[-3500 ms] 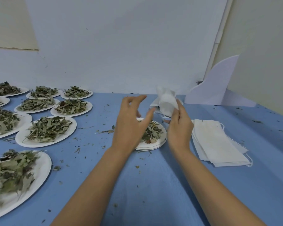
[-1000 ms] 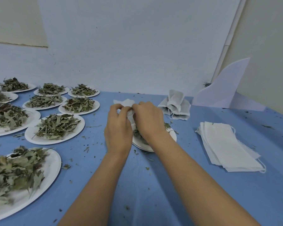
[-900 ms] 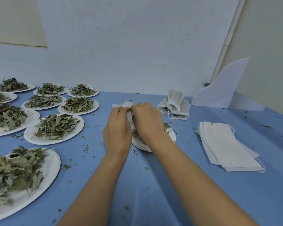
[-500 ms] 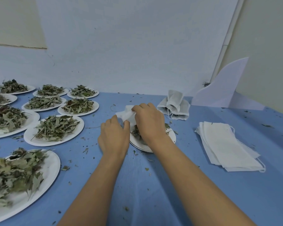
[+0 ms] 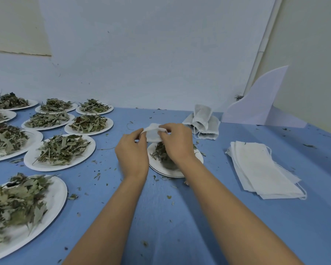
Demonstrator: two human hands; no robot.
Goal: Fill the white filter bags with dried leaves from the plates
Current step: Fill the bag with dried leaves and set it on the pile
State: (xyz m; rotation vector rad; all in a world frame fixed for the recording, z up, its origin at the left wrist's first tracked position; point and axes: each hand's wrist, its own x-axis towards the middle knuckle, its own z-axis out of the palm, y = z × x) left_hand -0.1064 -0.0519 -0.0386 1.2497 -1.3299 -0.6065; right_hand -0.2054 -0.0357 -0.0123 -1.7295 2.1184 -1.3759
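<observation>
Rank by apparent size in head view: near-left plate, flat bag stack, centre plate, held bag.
1. near-left plate, nearest the camera and cropped by the frame, so its true size is unsure.
2. flat bag stack.
3. centre plate, partly hidden by the right hand.
4. held bag, pinched by both the left hand and the right.

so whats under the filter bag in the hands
A paper plate with a pile of dried leaves sits below the filter bag. The right hand covers much of the pile, so its full extent is hidden.
</observation>
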